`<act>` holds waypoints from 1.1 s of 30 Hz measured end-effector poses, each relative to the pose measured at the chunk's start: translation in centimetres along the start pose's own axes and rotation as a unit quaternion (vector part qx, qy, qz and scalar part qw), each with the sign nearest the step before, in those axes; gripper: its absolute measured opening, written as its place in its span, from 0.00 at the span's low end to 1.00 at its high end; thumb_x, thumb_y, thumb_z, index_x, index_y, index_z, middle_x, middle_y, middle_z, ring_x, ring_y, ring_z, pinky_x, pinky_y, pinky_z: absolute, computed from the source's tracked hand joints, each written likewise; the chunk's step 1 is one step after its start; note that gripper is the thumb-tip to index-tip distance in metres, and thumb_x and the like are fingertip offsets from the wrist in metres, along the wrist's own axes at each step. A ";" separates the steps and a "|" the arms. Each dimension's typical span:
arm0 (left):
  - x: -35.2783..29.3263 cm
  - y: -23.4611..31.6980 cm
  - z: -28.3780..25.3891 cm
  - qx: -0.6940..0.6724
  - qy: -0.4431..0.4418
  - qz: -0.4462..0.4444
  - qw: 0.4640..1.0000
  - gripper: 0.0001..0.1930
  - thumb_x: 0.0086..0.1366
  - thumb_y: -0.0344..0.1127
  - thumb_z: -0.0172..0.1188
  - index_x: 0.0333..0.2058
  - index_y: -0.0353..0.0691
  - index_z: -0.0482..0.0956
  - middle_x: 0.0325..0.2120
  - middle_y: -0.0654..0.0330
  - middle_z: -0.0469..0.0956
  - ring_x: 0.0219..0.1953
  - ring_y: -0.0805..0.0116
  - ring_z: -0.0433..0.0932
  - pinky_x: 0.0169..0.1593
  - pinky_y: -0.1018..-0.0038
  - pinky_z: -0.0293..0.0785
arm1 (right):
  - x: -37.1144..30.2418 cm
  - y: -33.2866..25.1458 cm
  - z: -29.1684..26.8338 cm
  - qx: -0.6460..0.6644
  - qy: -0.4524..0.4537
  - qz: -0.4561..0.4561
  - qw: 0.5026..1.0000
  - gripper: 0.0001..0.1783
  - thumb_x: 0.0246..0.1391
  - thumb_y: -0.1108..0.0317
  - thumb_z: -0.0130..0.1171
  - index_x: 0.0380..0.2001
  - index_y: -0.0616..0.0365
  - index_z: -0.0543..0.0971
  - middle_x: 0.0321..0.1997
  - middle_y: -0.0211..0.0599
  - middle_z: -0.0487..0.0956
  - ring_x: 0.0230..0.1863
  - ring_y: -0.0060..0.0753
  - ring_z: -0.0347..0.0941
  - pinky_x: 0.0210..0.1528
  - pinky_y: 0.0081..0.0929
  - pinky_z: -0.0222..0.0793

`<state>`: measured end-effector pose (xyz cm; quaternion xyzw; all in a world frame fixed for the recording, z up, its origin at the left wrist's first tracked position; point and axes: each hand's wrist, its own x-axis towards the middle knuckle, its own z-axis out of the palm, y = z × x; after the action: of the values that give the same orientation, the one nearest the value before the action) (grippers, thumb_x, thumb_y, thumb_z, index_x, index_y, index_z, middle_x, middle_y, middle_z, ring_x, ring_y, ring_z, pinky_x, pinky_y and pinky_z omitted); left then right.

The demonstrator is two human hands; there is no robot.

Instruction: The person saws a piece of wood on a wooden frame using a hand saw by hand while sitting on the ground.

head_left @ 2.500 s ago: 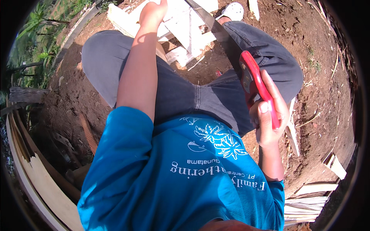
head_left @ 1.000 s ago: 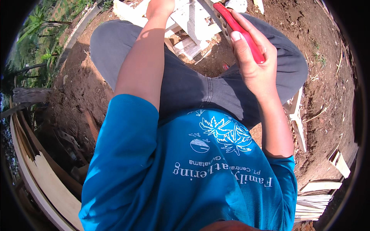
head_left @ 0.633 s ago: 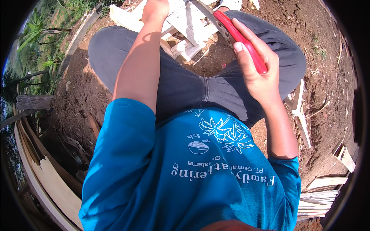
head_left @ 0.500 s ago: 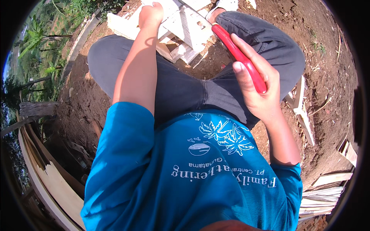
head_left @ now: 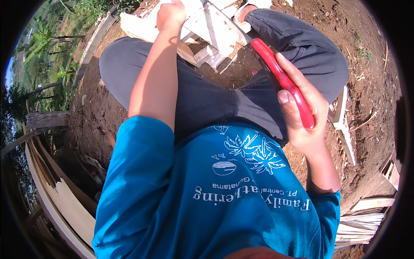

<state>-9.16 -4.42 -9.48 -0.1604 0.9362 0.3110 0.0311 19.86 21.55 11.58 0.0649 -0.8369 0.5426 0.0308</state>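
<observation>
My right hand (head_left: pixel 304 112) is wrapped round the red handle (head_left: pixel 282 80) of a saw, thumb along its near side. The saw's thin blade (head_left: pixel 228 20) shows nearly edge-on and runs up and left from the handle across pale wood pieces (head_left: pixel 205 26) between my lower legs. At the upper edge my left hand (head_left: pixel 170 16) is closed on a piece of this wood, its fingers mostly hidden behind the hand. A dark stripe of shadow lies over the pale boards beside the blade.
My bent legs (head_left: pixel 302 47) flank the wood. Split boards (head_left: pixel 64 194) lean at lower left, and more pale strips (head_left: pixel 360 226) are stacked at lower right. A scrap of wood (head_left: pixel 343 125) lies beside my right knee on bare soil. Green plants (head_left: pixel 41 39) grow at upper left.
My right hand has drawn the saw back toward my body and to the right. The left hand stays nearly in the same place on the wood.
</observation>
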 end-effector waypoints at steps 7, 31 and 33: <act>0.0 0.4 -0.5 -0.015 -0.010 -0.001 1.000 0.35 0.68 0.56 0.45 0.48 0.24 0.81 0.49 0.37 0.82 0.55 0.44 0.81 0.59 0.58 0.73 | 0.9 0.9 0.9 -0.015 0.025 0.023 0.999 0.26 0.67 0.60 0.62 0.64 0.60 0.76 0.52 0.41 0.85 0.48 0.20 0.77 0.53 0.22 0.71; -0.8 0.6 -1.4 -0.028 0.006 -0.041 0.999 0.31 0.69 0.50 0.43 0.48 0.23 0.80 0.48 0.35 0.82 0.54 0.42 0.81 0.59 0.56 0.74 | -0.5 1.5 -0.4 -0.022 0.003 0.004 1.000 0.26 0.66 0.67 0.60 0.65 0.62 0.74 0.54 0.45 0.84 0.50 0.22 0.77 0.56 0.25 0.71; -1.5 1.2 -1.1 -0.011 0.036 -0.025 0.999 0.28 0.69 0.47 0.44 0.46 0.24 0.81 0.47 0.35 0.82 0.52 0.40 0.82 0.57 0.54 0.76 | -1.3 1.4 -1.1 -0.027 -0.003 -0.003 1.000 0.26 0.66 0.68 0.59 0.65 0.63 0.74 0.55 0.48 0.83 0.52 0.24 0.77 0.58 0.26 0.71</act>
<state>-8.10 -3.71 -7.70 -0.1957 0.9289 0.3144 0.0030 20.89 23.22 10.64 0.0679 -0.8513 0.5193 0.0319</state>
